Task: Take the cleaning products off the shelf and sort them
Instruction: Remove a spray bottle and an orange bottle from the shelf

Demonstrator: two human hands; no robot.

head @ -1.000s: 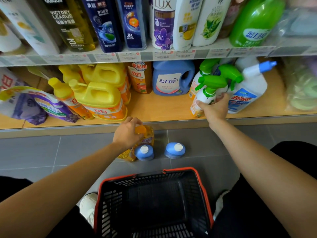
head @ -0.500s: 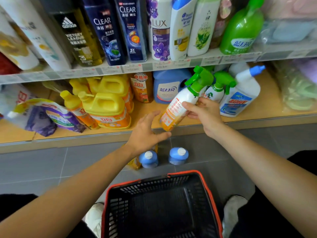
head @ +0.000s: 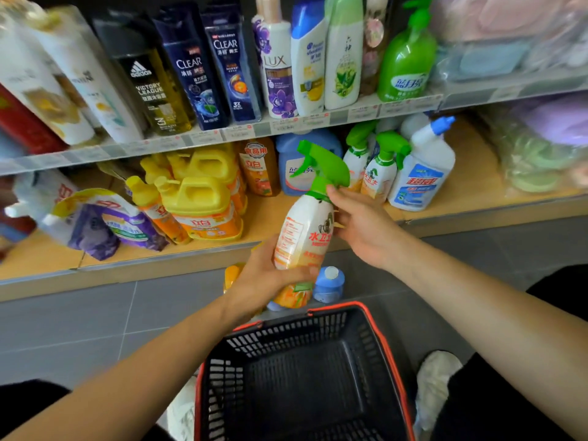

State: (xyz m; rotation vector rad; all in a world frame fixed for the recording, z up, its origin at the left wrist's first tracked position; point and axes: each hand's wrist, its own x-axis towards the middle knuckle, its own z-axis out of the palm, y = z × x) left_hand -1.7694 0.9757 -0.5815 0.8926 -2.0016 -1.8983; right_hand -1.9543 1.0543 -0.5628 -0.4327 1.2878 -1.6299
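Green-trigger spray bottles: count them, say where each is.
3. The held spray bottle sits between left hand and right hand; the rear shelf bottle and front shelf bottle stand on the lower wooden shelf. Others may be hidden.

I'm facing store shelving whose lower shelf (head: pixel 471 186) is a pale wood-coloured board with a metal front edge, set low, just above the ground. The upper shelf (head: pixel 337 117) carries a strip of price labels (head: pixel 203 138) along its front lip, with a dark back panel (head: pixel 133 7) behind it. Below me the floor (head: pixel 79 319) is large grey tiles with thin pale grout lines, evenly lit.
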